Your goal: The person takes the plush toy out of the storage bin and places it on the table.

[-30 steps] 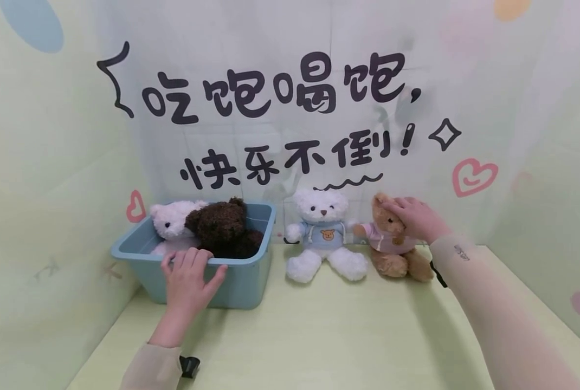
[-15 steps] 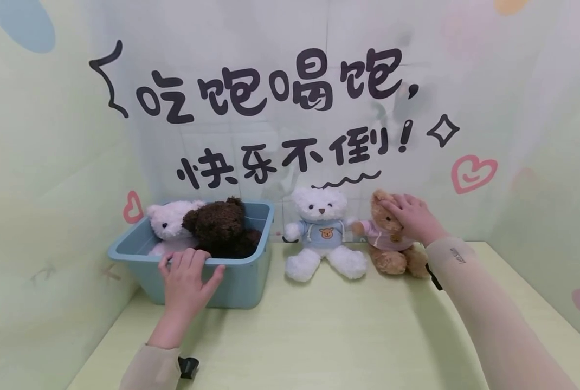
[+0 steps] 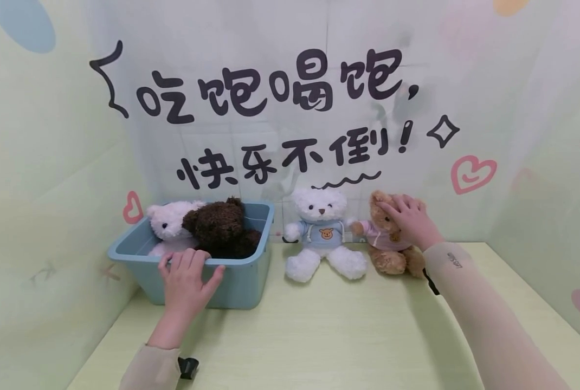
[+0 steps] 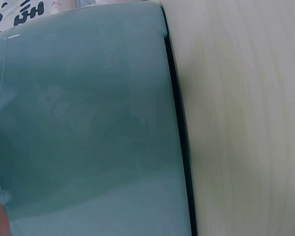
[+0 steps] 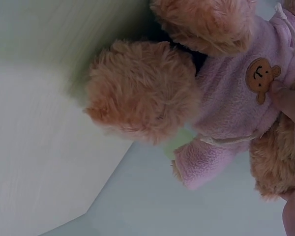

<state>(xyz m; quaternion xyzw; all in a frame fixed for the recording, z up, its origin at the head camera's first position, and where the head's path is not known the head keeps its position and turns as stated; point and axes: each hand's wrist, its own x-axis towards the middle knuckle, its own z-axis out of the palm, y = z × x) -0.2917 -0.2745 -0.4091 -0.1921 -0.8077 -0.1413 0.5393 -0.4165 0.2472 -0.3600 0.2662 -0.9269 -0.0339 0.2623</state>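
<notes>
My left hand (image 3: 185, 287) hooks its fingers over the near rim of a blue-green plastic bin (image 3: 241, 284). In the left wrist view the bin's smooth outer wall (image 4: 93, 108) fills much of the picture. On the right, my right hand (image 3: 414, 225) grips the head of a light-brown teddy bear (image 3: 380, 238) in a pink hoodie, covering part of its face. The bear sits against the back wall. In the right wrist view the thumb (image 5: 288, 101) lies by the hoodie's bear-face patch (image 5: 258, 78). A white teddy bear (image 3: 321, 235) in a blue hoodie sits beside it.
Inside the bin are a pale pinkish-white teddy bear (image 3: 168, 222) and a dark-brown one (image 3: 219, 222). The light wooden table (image 3: 319, 336) extends in front. Behind stands a printed cloth backdrop (image 3: 280, 43), with cloth walls on both sides.
The right sleeve and wrist have shifted slightly left, and the hand sits slightly differently on the brown bear's head. The left hand stays on the bin's rim. The head view has shifted slightly.
</notes>
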